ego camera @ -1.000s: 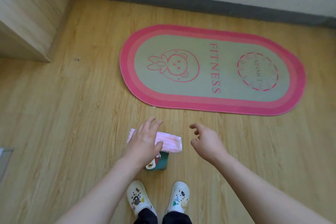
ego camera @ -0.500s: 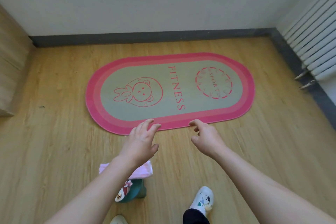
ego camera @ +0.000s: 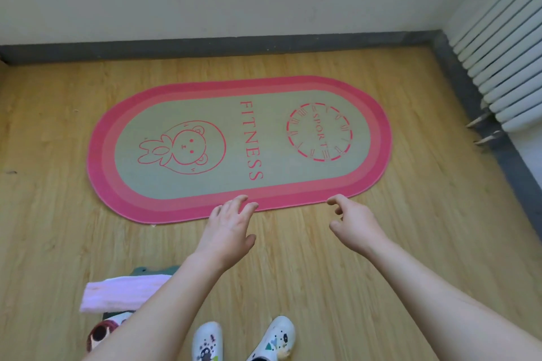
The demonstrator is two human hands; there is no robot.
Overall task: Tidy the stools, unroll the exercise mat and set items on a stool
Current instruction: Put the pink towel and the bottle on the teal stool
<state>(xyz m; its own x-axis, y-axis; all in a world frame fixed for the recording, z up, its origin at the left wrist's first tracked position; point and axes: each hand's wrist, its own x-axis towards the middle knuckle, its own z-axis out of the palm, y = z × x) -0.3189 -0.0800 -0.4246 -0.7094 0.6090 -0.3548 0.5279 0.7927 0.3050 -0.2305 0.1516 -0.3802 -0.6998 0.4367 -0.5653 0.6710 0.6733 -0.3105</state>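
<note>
A pink-rimmed oval exercise mat (ego camera: 240,143) lies flat and unrolled on the wooden floor, printed with a bear, "FITNESS" and a "SPORT" ring. My left hand (ego camera: 230,228) hovers with spread fingers just over the mat's near edge. To its right, my right hand (ego camera: 356,223) is held out with loosely curled fingers, holding nothing. At the lower left a folded pink towel (ego camera: 123,293) rests on a small green stool (ego camera: 146,271), partly hidden by my left forearm. A round item with a cartoon face (ego camera: 101,331) sits just below the towel.
A white wall with a grey skirting board (ego camera: 223,48) runs behind the mat. A white radiator (ego camera: 504,47) stands along the right wall. My two white clogs (ego camera: 243,338) are at the bottom edge.
The view has swung up and right, bringing the wall and radiator in. Both hands have moved away from the towel and stool toward the mat's near edge.
</note>
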